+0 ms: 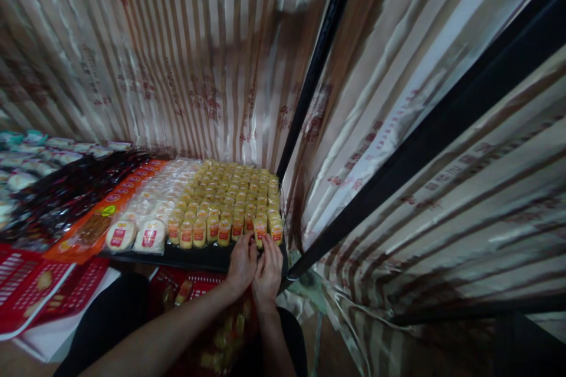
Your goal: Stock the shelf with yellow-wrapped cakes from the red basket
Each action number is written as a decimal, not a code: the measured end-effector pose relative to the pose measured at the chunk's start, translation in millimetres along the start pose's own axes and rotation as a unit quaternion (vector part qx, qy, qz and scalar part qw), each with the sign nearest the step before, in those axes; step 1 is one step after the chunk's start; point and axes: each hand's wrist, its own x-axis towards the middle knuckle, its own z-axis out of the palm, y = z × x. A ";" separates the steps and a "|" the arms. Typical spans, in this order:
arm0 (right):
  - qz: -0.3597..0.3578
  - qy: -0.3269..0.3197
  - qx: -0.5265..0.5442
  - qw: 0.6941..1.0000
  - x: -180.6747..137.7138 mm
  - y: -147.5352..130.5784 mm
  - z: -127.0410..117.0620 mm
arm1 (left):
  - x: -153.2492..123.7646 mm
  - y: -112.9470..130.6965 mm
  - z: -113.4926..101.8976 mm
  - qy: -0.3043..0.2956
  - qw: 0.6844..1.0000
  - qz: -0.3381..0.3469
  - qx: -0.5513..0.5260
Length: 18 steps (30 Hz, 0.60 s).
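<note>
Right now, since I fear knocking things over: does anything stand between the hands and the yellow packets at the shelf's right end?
Nothing visible does: the left hand and right hand both sit right at a front-row yellow packet.

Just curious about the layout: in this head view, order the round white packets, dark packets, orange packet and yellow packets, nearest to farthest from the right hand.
From the right hand:
1. Yellow packets, right by it.
2. Round white packets, to their left.
3. Orange packet, further left.
4. Dark packets, left of that.
</note>
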 end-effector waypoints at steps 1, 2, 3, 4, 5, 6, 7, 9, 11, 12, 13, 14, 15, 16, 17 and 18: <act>0.006 -0.003 -0.008 1.000 0.4 0.4 -0.1 | 0.6 0.6 1.3 0.001 1.000 -0.002 -0.001; 0.012 -0.006 -0.014 1.000 0.6 0.9 -0.2 | 1.1 1.1 2.2 0.001 1.000 -0.004 -0.001; 0.018 -0.009 -0.017 1.000 0.4 1.4 0.0 | 1.4 1.4 2.8 0.002 1.000 -0.005 0.001; 0.022 -0.012 -0.018 1.000 0.1 2.0 0.3 | 1.7 1.6 3.3 0.003 1.000 -0.006 0.005; 0.023 -0.015 -0.018 0.999 -0.4 2.8 0.7 | 2.0 1.7 3.7 0.005 1.000 -0.006 0.008; 0.023 -0.018 -0.018 0.999 -1.1 3.9 1.4 | 2.3 1.9 4.1 0.006 1.000 -0.007 0.011; 0.021 -0.018 -0.020 0.999 -1.8 5.2 2.1 | 2.6 2.0 4.5 0.006 1.000 -0.007 0.012; 0.016 -0.019 -0.023 0.999 -3.4 8.1 3.6 | 3.4 2.1 5.4 0.003 1.000 -0.008 0.010; 0.008 -0.018 -0.024 1.000 -4.9 10.5 4.5 | 4.0 1.8 6.2 0.001 1.000 -0.008 0.008; 0.005 -0.017 -0.023 1.000 -5.5 11.1 4.5 | 4.1 1.5 6.5 0.002 1.000 -0.007 0.007; 0.003 -0.015 -0.021 1.000 -6.0 11.0 4.1 | 4.0 1.1 6.8 0.003 1.000 -0.006 0.006; 0.002 -0.013 -0.019 1.000 -6.2 10.3 3.4 | 3.7 0.5 6.9 0.004 1.000 -0.004 0.006; 0.004 -0.009 -0.017 1.000 -6.1 8.9 2.4 | 3.1 -0.3 7.0 0.004 1.000 0.001 0.005; 0.009 -0.004 -0.018 1.000 -5.8 7.1 1.2 | 2.4 -1.3 7.1 0.005 1.000 0.008 0.005; 0.018 0.003 -0.023 1.000 -5.2 4.9 0.0 | 1.6 -2.5 7.1 0.006 1.000 0.017 0.006; 0.028 0.010 -0.030 0.999 -4.5 2.8 -1.0 | 0.8 -3.9 7.2 0.006 1.000 0.025 0.006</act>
